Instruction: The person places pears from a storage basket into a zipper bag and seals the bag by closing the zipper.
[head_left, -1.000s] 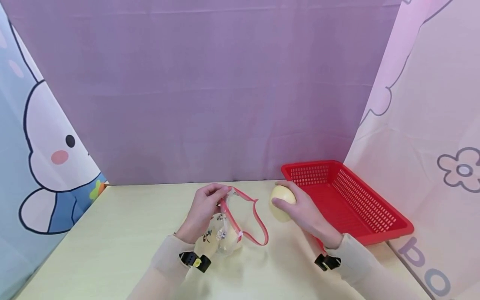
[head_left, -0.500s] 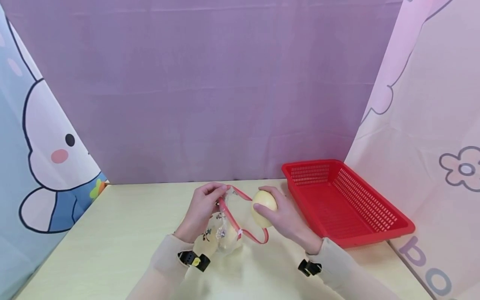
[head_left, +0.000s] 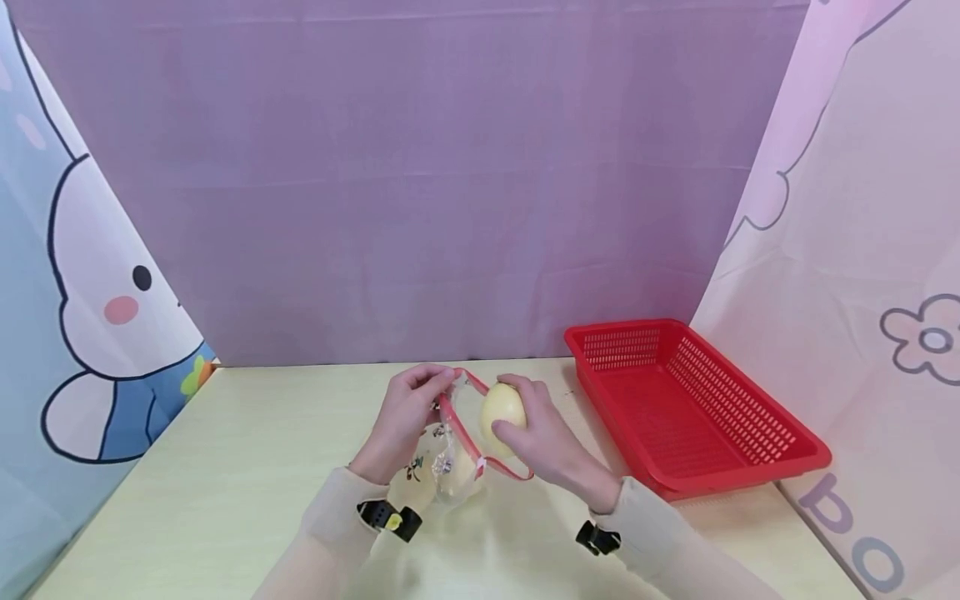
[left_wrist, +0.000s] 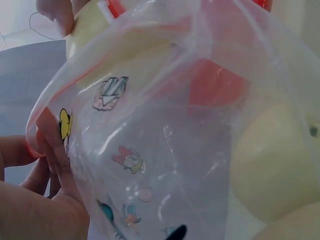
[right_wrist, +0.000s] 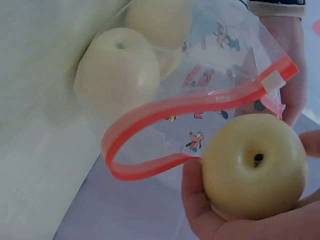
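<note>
My left hand [head_left: 405, 417] pinches the red rim of a clear plastic slider zip bag [left_wrist: 165, 150] printed with cartoon figures. The bag's mouth gapes toward the right, and a white slider [right_wrist: 273, 81] sits on its red zip strip [right_wrist: 165, 107]. Inside are several pale yellow fruits [right_wrist: 117, 70], resting low in the bag. My right hand [head_left: 547, 437] grips another pale yellow fruit [right_wrist: 255, 167], round with a dark dimple at its end, apple or pear by its look. This fruit is right at the bag's mouth; in the right wrist view it overlaps the zip strip.
To the right on the pale wooden table [head_left: 247, 475] stands a red plastic basket [head_left: 690, 417] with perforated walls; no fruit shows in it. A purple cloth [head_left: 450, 183] hangs behind the table, and printed cloths flank both sides.
My right hand has carried the fruit leftward, away from the basket's side to the bag's mouth. The left hand and the bag have stayed almost still.
</note>
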